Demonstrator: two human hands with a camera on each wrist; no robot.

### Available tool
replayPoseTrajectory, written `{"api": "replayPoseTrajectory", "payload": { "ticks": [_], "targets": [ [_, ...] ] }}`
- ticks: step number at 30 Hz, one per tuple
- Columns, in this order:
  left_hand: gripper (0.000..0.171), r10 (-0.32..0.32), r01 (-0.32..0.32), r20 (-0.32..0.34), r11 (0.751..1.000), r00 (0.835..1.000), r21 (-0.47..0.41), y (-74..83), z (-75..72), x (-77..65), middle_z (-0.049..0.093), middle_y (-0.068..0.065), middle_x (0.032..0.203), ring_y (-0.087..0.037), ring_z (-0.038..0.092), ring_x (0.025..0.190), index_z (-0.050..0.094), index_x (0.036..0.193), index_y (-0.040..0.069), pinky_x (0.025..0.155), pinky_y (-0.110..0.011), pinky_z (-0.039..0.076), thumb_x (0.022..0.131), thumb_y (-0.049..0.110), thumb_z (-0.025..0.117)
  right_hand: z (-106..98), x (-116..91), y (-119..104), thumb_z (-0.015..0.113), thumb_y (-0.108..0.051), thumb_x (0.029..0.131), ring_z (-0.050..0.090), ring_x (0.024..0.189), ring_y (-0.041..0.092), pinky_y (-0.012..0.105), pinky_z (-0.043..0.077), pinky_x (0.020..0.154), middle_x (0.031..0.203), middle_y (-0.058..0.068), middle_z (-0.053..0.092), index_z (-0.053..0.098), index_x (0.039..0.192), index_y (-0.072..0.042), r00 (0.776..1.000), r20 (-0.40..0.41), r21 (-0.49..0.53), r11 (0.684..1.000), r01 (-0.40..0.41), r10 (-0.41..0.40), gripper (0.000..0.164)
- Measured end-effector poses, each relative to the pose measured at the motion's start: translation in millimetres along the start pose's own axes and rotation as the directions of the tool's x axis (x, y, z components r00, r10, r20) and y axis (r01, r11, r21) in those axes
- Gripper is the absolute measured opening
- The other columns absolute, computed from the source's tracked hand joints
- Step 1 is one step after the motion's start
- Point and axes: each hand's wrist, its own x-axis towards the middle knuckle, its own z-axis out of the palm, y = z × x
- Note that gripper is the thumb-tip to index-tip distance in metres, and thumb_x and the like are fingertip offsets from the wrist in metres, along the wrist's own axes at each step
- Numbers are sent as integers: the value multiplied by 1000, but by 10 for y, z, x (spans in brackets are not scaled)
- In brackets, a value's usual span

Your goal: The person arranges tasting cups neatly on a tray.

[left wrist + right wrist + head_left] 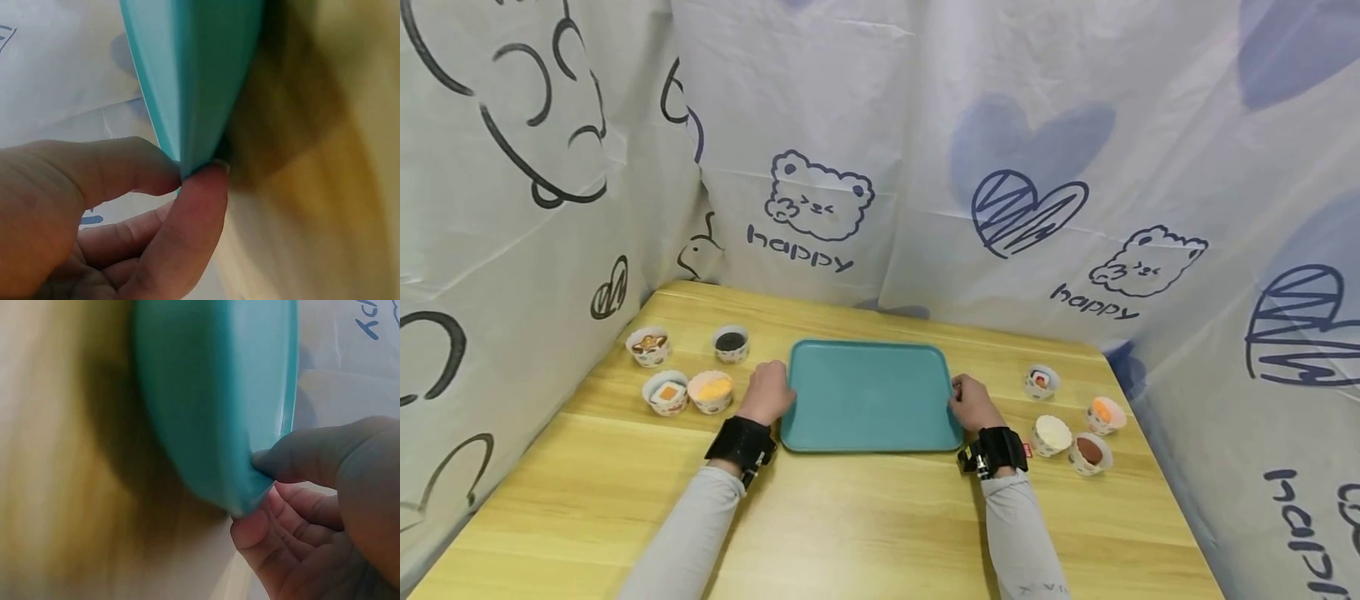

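A teal rectangular tray (868, 400) lies across the middle of the table, between both hands. My left hand (768, 395) pinches its left edge; in the left wrist view the thumb (125, 164) and a curled finger (194, 219) meet at the rim. On the opposite side my right hand (975, 404) pinches the right edge. The right wrist view shows that thumb (306, 453) on the inner face and fingertips (251, 530) under the rim. The tray carries nothing on its surface.
Left of the tray stand several small paper cups, including one with black contents (731, 343) and one with yellow (711, 392). More cups stand on the right, one cream (1051, 436) and one brown (1090, 452). Printed cloth (917, 167) hangs behind the wooden table (865, 533).
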Motion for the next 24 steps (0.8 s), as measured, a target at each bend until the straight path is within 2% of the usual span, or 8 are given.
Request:
{"api": "replayPoseTrajectory", "payload": {
  "ticks": [5, 12, 18, 21, 24],
  "targets": [
    [33, 31, -31, 0, 999, 1000, 8, 35, -37, 75, 20, 0, 69, -19, 32, 57, 36, 67, 11, 55, -33, 32, 85, -9, 55, -39, -121, -23, 54, -1, 100, 50, 79, 22, 38, 42, 75, 92, 12, 55, 50, 131, 13, 1000, -11, 32, 999, 21, -21, 34],
    [30, 36, -36, 27, 999, 999, 19, 105, 10, 132, 21, -2, 70, -20, 31, 59, 38, 68, 9, 57, -34, 32, 87, -10, 52, -99, -314, -23, 58, -2, 99, 51, 80, 22, 37, 43, 73, 94, 12, 55, 53, 127, 12, 1000, -10, 36, 999, -16, 17, 32],
    [34, 92, -94, 59, 995, 994, 41, 114, 46, 160, 23, -2, 67, -20, 31, 58, 36, 65, 11, 56, -33, 32, 86, -11, 52, -87, -407, 49, 61, -2, 97, 51, 79, 21, 36, 43, 71, 92, 12, 55, 55, 120, 10, 999, -3, 12, 999, -32, 32, 27],
    [40, 100, -101, 89, 995, 991, 10, 94, 25, 176, 18, 2, 63, -17, 25, 53, 32, 61, 14, 52, -31, 29, 87, -9, 51, -125, -436, 35, 61, -7, 99, 54, 83, 23, 37, 45, 74, 96, 13, 57, 54, 127, 10, 999, -10, 15, 999, -34, 34, 33],
    [45, 106, -105, 102, 994, 989, -11, 64, -10, 196, 15, 4, 59, -13, 20, 49, 30, 56, 16, 49, -29, 26, 90, -5, 50, -249, -468, -20, 60, -14, 102, 59, 90, 27, 40, 49, 77, 106, 19, 60, 51, 137, 9, 999, -40, -1, 1000, -16, 16, 44]
  ]
}}
